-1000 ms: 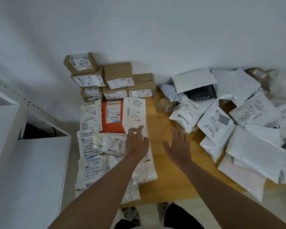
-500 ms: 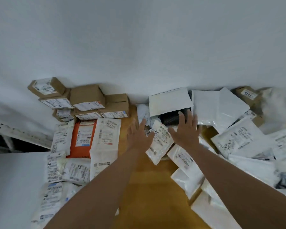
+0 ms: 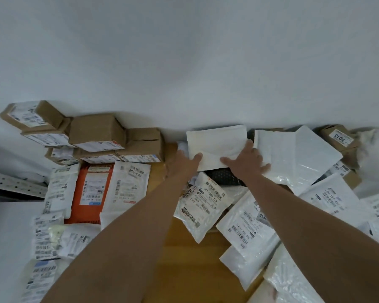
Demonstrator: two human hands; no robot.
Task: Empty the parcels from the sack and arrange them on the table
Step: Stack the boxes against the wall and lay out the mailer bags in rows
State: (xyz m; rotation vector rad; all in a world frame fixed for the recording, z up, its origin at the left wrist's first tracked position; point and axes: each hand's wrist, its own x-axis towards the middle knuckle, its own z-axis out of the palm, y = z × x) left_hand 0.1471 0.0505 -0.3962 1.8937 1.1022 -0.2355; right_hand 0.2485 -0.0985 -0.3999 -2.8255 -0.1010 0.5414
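The black parcel (image 3: pixel 224 179) lies mostly hidden under the white padded envelope (image 3: pixel 217 142) and the right hand (image 3: pixel 246 161). The fingers of the left hand (image 3: pixel 182 164) are tucked out of sight beneath that envelope. Parcels along the bottom and right edges are cut off, and most label print is too blurred to read.

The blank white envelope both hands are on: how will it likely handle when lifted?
The white envelope looks flat and thin, so probably light. Its creased face suggests it may flex rather than stay stiff. The left hand and right hand at its near corners should limit sagging.
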